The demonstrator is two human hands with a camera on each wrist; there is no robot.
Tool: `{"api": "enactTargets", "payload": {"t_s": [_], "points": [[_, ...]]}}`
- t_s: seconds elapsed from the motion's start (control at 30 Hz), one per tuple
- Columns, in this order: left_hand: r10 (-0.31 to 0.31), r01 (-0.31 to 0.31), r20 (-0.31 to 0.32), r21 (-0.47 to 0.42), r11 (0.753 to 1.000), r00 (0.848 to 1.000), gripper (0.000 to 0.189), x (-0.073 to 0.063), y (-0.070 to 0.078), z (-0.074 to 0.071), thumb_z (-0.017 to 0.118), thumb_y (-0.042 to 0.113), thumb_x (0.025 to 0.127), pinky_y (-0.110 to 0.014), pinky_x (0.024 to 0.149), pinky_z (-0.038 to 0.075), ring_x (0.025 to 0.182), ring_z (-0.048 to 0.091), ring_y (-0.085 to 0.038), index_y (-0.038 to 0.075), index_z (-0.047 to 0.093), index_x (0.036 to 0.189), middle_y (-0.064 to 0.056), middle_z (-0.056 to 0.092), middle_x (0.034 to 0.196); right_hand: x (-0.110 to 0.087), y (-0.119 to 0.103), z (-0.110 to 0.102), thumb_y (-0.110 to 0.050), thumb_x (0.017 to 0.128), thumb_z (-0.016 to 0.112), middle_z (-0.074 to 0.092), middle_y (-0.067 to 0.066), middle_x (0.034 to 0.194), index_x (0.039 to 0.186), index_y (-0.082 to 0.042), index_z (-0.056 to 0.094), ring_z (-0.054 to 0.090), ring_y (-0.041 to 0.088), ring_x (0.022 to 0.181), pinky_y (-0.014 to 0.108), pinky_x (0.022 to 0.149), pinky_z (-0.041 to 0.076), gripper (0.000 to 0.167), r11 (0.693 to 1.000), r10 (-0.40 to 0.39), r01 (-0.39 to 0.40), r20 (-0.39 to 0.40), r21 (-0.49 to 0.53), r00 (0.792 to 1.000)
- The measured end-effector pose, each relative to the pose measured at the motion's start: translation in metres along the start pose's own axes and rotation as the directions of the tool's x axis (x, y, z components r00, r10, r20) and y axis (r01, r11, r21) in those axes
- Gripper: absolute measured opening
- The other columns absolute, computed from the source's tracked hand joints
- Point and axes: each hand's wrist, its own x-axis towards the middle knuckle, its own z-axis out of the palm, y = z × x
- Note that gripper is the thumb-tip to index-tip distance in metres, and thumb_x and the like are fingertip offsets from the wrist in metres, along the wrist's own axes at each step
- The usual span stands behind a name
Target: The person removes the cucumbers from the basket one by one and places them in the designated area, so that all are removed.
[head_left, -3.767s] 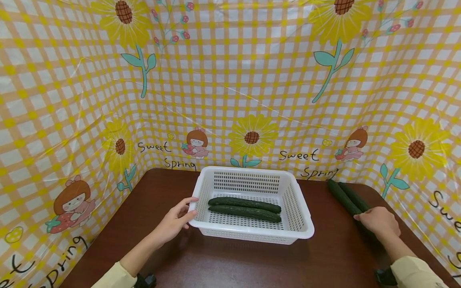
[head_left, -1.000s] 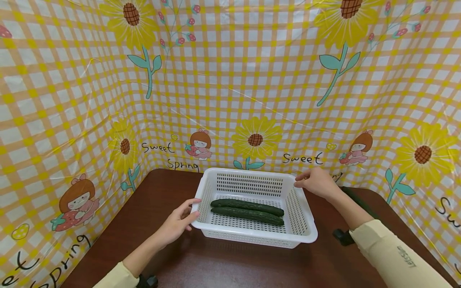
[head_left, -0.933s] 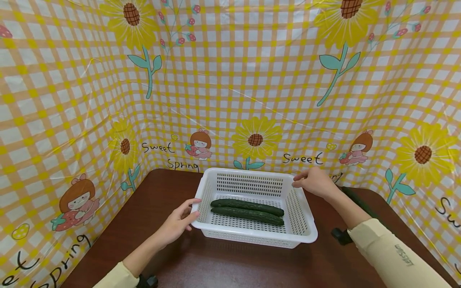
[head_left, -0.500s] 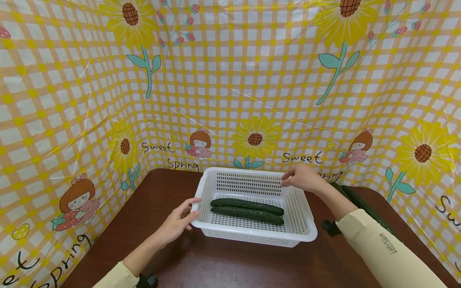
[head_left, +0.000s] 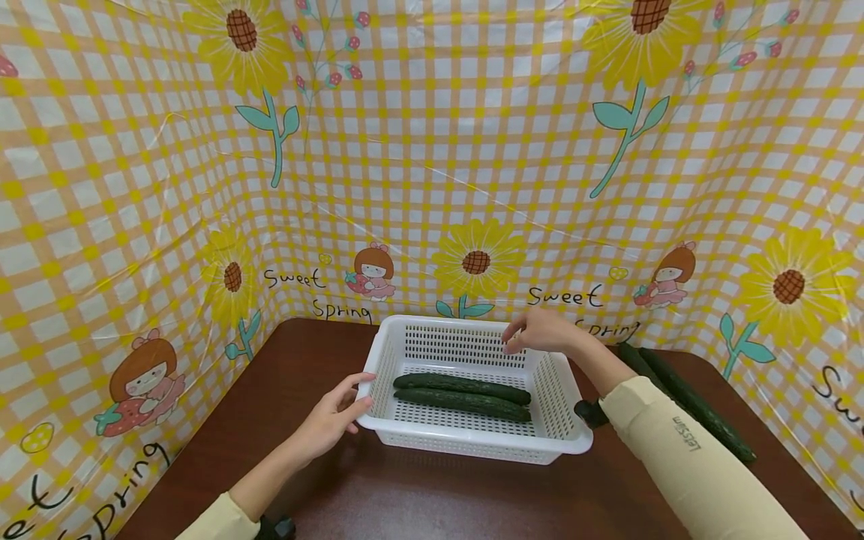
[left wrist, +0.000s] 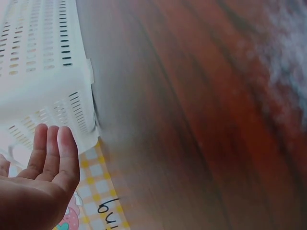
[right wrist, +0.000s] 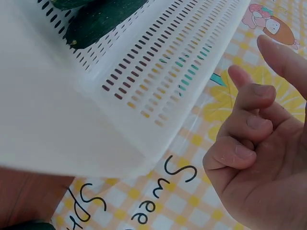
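A white plastic basket point(head_left: 472, 442) with slotted walls sits on the table, and two dark green cucumbers point(head_left: 462, 396) lie side by side on its floor. On the basket's left rim my left hand point(head_left: 324, 420) holds on, thumb and index finger over the edge; the left wrist view has its other fingers point(left wrist: 67, 148) against the outer wall. Above the basket's back right corner hovers my right hand point(head_left: 543, 330), fingers loosely bent around nothing. The right wrist view confirms that this hand point(right wrist: 254, 143) is bare and apart from the basket.
Two more cucumbers point(head_left: 709, 416) lie on the brown table point(head_left: 432, 499) at the right, partly behind my right sleeve point(head_left: 682, 457). A yellow checked cloth point(head_left: 432, 187) with sunflowers encloses the back and sides.
My right hand has left the cucumbers on the right and come over the basket's back right corner, drifting further left in the last second. The left hand stays on the rim.
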Motion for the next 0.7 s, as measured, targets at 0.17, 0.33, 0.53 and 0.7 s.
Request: {"api": "enactTargets", "payload": {"t_s": [0.17, 0.33, 0.53, 0.7], "points": [[-0.001, 0.001, -0.003, 0.004, 1.0, 1.0, 0.047, 0.0, 0.0, 0.0, 0.059, 0.029, 0.102, -0.038, 0.076, 0.054, 0.103, 0.061, -0.026, 0.019, 0.046, 0.146, -0.022, 0.061, 0.128, 0.009, -0.002, 0.002, -0.029, 0.088, 0.077, 0.059, 0.019, 0.138, 0.115, -0.011, 0.075, 0.06, 0.033, 0.117, 0.048, 0.09, 0.052, 0.033, 0.999, -0.019, 0.017, 0.045, 0.04, 0.999], [0.001, -0.001, 0.004, 0.001, 1.0, 1.0, 0.049, -0.001, 0.001, -0.001, 0.059, 0.03, 0.102, -0.038, 0.077, 0.054, 0.104, 0.061, -0.026, 0.019, 0.044, 0.148, -0.022, 0.061, 0.129, 0.019, -0.002, 0.007, -0.028, 0.088, 0.078, 0.068, 0.01, 0.115, 0.117, -0.013, 0.075, 0.054, 0.016, 0.072, 0.031, 0.062, 0.046, 0.033, 0.999, 0.013, -0.016, 0.074, 0.033, 0.997], [-0.002, 0.002, 0.004, 0.0, 1.0, 1.0, 0.049, -0.001, 0.001, 0.0, 0.059, 0.03, 0.102, -0.038, 0.077, 0.054, 0.103, 0.061, -0.026, 0.019, 0.044, 0.148, -0.021, 0.061, 0.128, 0.03, 0.001, 0.015, -0.023, 0.089, 0.076, 0.034, -0.007, 0.051, 0.12, -0.013, 0.073, 0.019, 0.008, 0.044, 0.026, 0.045, 0.023, 0.033, 0.995, 0.053, -0.066, 0.144, 0.081, 0.988], [-0.001, 0.001, 0.002, 0.005, 1.0, 1.0, 0.049, -0.001, 0.0, 0.0, 0.059, 0.031, 0.102, -0.038, 0.077, 0.054, 0.102, 0.061, -0.025, 0.019, 0.045, 0.148, -0.02, 0.062, 0.126, 0.037, 0.004, 0.021, -0.02, 0.089, 0.076, 0.036, -0.006, 0.048, 0.119, -0.01, 0.074, 0.019, 0.008, 0.043, 0.026, 0.045, 0.022, 0.032, 0.987, 0.061, -0.084, 0.163, 0.135, 0.985]]}}
